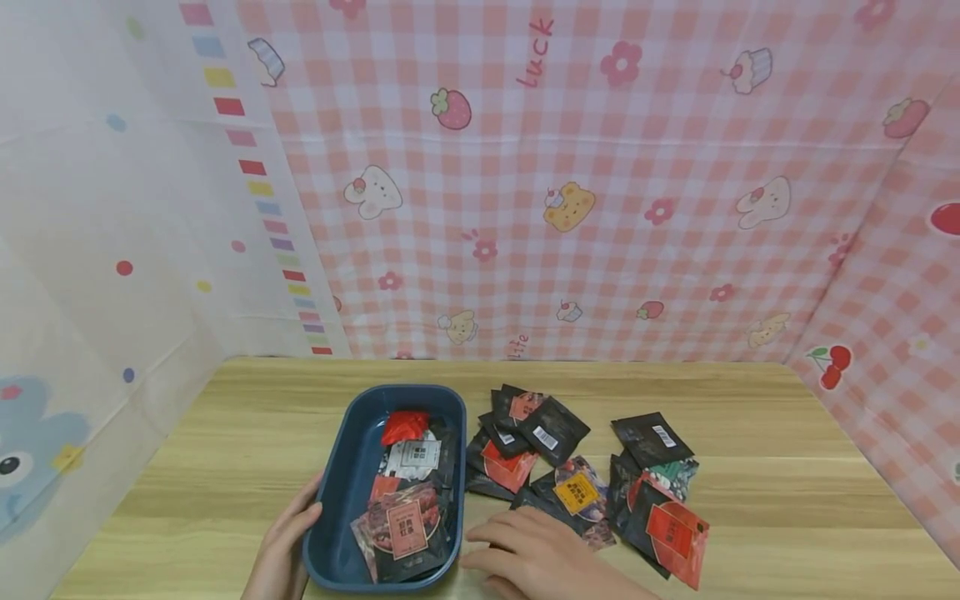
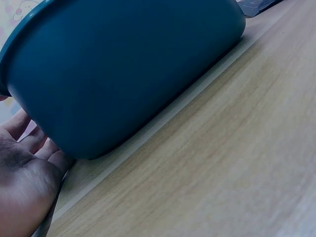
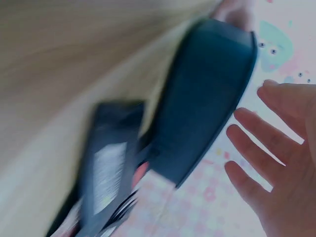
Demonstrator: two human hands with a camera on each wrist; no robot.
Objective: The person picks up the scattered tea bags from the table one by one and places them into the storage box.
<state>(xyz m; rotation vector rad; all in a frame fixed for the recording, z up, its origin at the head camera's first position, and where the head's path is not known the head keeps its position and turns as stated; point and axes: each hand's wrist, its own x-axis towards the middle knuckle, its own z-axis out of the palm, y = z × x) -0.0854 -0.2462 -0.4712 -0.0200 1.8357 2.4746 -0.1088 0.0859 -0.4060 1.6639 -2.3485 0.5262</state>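
A dark blue plastic tub (image 1: 330, 533) with rounded corners stands on the table, several sachets (image 1: 408, 533) lying inside it. My left hand (image 1: 285, 533) holds the tub's left side, thumb at the rim and fingers against the outer wall. From the left wrist view, that hand (image 2: 29, 173) is at the tub's lower corner. To the right of the tub is my right hand (image 1: 543, 554), over the near edge of a loose pile of sachets (image 1: 555, 429). Its fingers (image 3: 256, 160) are spread in the right wrist view, with nothing between them.
Farther right lies a second group of black, red and green sachets (image 1: 652, 442). The wood-grain table (image 1: 787, 475) meets a pink checked cloth (image 1: 585, 275) at the back. White cloth (image 1: 150, 200) hangs on the left, more checked cloth on the right.
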